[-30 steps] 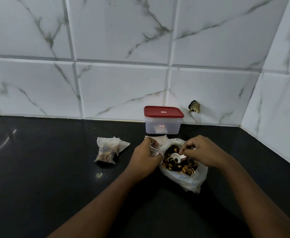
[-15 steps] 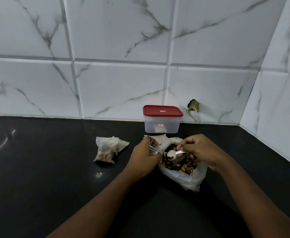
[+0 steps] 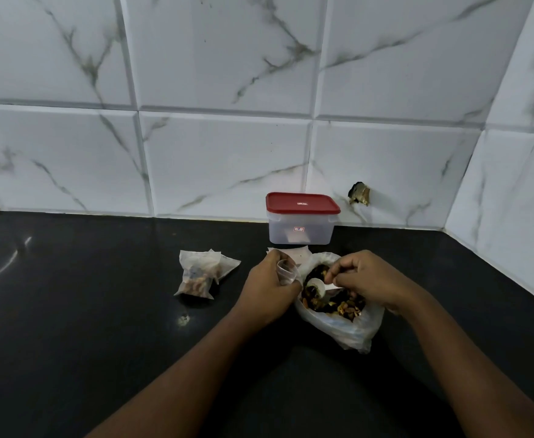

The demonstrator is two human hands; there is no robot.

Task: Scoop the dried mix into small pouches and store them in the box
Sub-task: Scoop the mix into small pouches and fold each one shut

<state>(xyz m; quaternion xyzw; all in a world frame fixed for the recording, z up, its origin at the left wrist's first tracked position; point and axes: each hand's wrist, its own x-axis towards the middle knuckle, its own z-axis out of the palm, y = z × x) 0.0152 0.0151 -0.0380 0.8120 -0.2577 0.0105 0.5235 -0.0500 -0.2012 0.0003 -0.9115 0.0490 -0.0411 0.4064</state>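
Pinching white plastic scoop (image 3: 317, 284), right hand (image 3: 373, 279); gripping small clear pouch (image 3: 286, 270), left hand (image 3: 269, 294); risks spilling brown dried mix (image 3: 346, 306) past floppy mouth.

Right hand (image 3: 370, 279) pinches the white scoop (image 3: 318, 284), bowl over the dried mix (image 3: 332, 303) in the open plastic bag (image 3: 348, 330). Left hand (image 3: 269, 286), at the bag's nine o'clock, grips a small clear pouch (image 3: 286, 271). Red-lidded box (image 3: 302, 221) sits closed at twelve; filled pouches (image 3: 201, 276) lie further out at nine.
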